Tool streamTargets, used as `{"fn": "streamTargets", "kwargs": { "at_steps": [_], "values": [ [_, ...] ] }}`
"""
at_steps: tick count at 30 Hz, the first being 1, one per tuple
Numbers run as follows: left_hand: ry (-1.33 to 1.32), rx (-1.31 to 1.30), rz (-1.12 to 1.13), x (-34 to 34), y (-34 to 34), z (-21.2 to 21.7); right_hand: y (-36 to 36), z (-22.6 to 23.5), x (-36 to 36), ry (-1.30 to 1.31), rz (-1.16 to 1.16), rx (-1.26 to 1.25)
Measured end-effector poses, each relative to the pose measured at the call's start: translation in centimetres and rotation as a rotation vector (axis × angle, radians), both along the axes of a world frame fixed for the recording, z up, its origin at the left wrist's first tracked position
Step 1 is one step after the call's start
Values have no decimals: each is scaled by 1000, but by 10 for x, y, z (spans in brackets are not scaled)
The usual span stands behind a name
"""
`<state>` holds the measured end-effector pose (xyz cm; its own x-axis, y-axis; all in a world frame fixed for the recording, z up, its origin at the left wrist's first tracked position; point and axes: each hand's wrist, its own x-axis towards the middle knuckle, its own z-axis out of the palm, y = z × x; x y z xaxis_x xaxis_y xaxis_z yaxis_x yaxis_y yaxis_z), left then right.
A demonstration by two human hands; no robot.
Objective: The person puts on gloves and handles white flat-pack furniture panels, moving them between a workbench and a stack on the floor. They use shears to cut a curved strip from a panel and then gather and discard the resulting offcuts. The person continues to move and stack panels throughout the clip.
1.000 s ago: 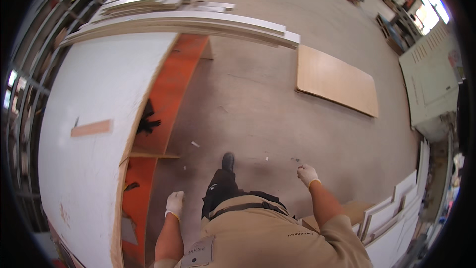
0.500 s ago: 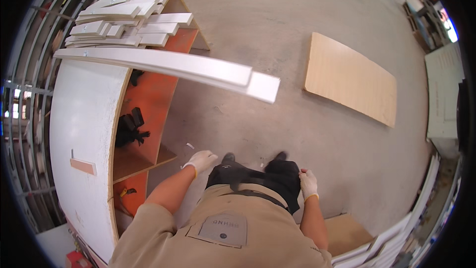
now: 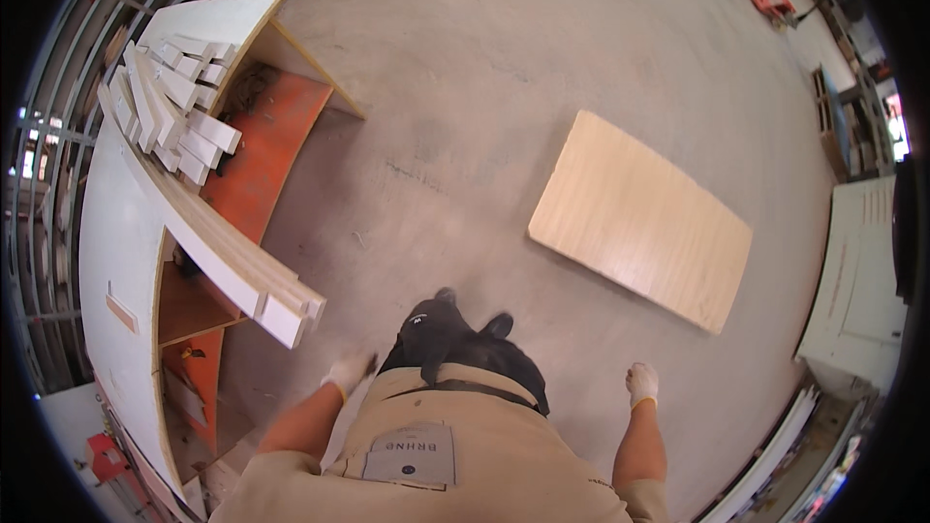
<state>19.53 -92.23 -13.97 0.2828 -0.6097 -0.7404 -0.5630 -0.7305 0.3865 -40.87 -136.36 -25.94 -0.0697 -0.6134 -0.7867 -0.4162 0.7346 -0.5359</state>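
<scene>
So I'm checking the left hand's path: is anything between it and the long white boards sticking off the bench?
Nothing visible. The left hand, gloved and blurred, hangs just below and right of the projecting ends of the long white boards, with only bare concrete floor showing between them. The right hand hangs apart, over the floor.

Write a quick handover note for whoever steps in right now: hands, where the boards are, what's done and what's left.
Left hand: gloved, blurred, empty as far as visible, just below the projecting ends of the long white boards.
Right hand: gloved, empty, hanging by the side.
Boards lie across the white and orange cabinet, with short white strips stacked on it.
A plywood panel lies flat on the concrete floor.
Done: boards stacked.
Left: nothing is in hand.
</scene>
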Motion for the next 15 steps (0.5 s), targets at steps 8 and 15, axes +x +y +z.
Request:
{"fn": "streamTargets", "kwargs": {
  "at_steps": [8, 15],
  "values": [
    [317, 307, 541, -98, -20, -44, -157, -10, 170, -492, -196, 259],
    [311, 53, 861, -1, -217, -78, -300, 17, 397, -12, 928, 38]
  ]
}}
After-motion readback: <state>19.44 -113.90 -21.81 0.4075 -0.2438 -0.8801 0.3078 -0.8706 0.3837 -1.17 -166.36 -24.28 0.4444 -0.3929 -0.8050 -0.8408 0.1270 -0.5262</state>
